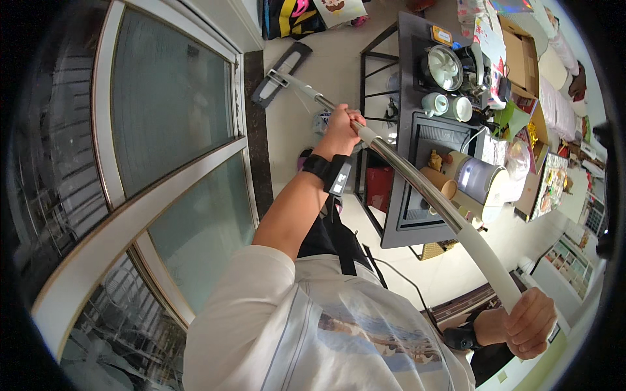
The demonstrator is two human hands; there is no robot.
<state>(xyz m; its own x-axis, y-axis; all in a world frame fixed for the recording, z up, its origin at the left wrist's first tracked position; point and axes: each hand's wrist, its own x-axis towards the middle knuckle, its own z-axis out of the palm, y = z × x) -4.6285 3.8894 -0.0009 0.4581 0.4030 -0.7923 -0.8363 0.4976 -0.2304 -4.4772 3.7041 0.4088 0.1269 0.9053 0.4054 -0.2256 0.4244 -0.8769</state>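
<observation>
A long flat mop (424,181) with a metal pole and white grip runs slantwise across the head view. My left hand (341,132) is wrapped round the pole's lower part, a black strap device on that wrist. At the lower right, my right hand (531,322) is closed round the end of the white grip. The grey mop head (282,75) rests on the pale floor at the far left, beside the dark sill strip of the glass door. A small joint links it to the pole.
Glass sliding doors (173,78) fill the left. To the right stands a dark table (407,72) with a tea tray, a white teapot (435,103), a cup and a clear-sided appliance. Bags (293,18) lie beyond the mop head. A cable (411,287) hangs by my body.
</observation>
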